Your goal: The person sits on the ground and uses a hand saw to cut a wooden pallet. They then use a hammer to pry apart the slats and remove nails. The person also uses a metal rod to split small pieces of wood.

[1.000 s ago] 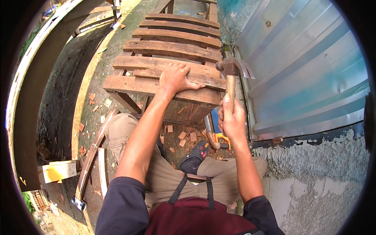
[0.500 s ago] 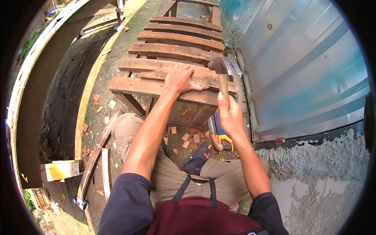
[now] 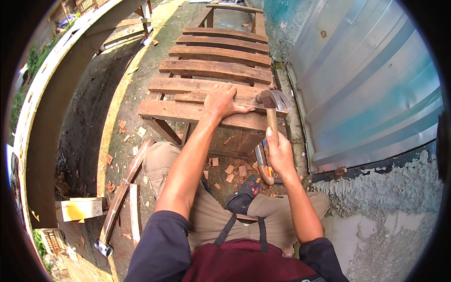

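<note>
A slatted wooden bench [image 3: 219, 69] with gaps between its planks stands in front of me. My left hand [image 3: 222, 101] grips a narrow wooden strip [image 3: 190, 96] lying along the near slats, fingers over it and thumb stretched to the right. In my right hand [image 3: 280, 152] is a claw hammer [image 3: 271, 113], held by its wooden handle. Its metal head is at the right end of the strip, claw pointing right. Whether the head touches the wood I cannot tell. Any nail there is too small to make out.
Beneath the bench's near end lie wood offcuts [image 3: 229, 169] and a saw [image 3: 261, 160], partly hidden by my right hand. A long wooden piece [image 3: 123, 188] and a can [image 3: 104, 247] are on the left. A corrugated metal sheet [image 3: 366, 84] borders the right side.
The hammer head has come down to the strip's right end, its handle now more upright. My left hand stays on the strip. The whole view has shifted slightly.
</note>
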The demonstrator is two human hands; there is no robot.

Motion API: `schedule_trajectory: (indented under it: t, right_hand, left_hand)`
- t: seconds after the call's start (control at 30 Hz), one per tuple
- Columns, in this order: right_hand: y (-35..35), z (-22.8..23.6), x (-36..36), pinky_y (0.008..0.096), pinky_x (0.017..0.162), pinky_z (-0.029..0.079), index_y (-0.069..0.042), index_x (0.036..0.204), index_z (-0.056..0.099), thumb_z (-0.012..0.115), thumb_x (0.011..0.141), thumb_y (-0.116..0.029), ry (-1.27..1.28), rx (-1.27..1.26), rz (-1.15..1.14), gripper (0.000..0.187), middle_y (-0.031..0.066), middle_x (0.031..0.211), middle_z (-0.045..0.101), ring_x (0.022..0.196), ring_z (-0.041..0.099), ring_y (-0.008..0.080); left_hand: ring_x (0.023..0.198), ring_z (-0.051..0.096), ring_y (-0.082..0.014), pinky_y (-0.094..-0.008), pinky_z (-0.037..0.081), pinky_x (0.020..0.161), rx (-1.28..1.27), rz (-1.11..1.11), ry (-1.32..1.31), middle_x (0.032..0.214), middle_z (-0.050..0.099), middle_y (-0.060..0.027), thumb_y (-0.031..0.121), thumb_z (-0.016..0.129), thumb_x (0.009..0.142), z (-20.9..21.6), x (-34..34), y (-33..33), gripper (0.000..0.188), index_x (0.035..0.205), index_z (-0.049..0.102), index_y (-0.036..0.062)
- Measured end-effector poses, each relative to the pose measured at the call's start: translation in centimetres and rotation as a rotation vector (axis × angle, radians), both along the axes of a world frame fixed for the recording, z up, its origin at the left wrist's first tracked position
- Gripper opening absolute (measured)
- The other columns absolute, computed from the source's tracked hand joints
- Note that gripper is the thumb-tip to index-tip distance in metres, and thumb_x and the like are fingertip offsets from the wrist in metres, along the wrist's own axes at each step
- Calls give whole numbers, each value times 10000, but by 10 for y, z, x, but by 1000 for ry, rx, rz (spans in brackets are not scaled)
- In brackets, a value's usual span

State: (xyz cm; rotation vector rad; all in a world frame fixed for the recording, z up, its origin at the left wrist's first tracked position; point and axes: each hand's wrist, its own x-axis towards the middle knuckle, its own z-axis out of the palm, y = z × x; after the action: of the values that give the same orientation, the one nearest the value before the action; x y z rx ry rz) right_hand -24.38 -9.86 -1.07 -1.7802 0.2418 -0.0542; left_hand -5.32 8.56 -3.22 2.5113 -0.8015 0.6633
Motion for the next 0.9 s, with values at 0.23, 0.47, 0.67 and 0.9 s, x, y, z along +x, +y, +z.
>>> schedule_trajectory:
  t: [0.23, 0.47, 0.67, 0.9]
  right_hand:
    - [7, -69, -104, 241, 408, 329, -79, 914, 495, 564, 1071, -379, -74, 293, -169, 346, -57, 599, 431, 455, 397, 43]
    - [7, -111, -172, 254, 363, 293, -106, 982, 461, 521, 1088, -392, 12, 380, -270, 311, -34, 597, 380, 412, 342, 61]
    - [7, -90, -165, 254, 366, 300, -101, 962, 447, 510, 1089, -412, -3, 394, -293, 342, -27, 610, 387, 411, 339, 63]
    - [14, -87, -165, 243, 384, 350, -74, 983, 476, 573, 1070, -310, 5, 482, -329, 269, -32, 616, 432, 436, 409, 58]
  left_hand:
    - [949, 639, -325, -438, 519, 867, -11, -51, -3, 940, 664, -136, 737, 816, 629, -2, 2, 0, 776, 841, 685, 3]
    - [930, 637, -300, -418, 511, 868, 74, -107, -80, 917, 644, -121, 771, 773, 652, 5, -10, -41, 798, 841, 688, 1]
    - [982, 647, -302, -427, 510, 896, 58, -72, 12, 950, 662, -135, 810, 724, 672, 1, -13, -76, 848, 862, 708, -16]
    - [1007, 640, -352, -455, 509, 903, -54, -160, 115, 976, 664, -153, 702, 764, 746, 10, -13, -64, 757, 1003, 714, -7]
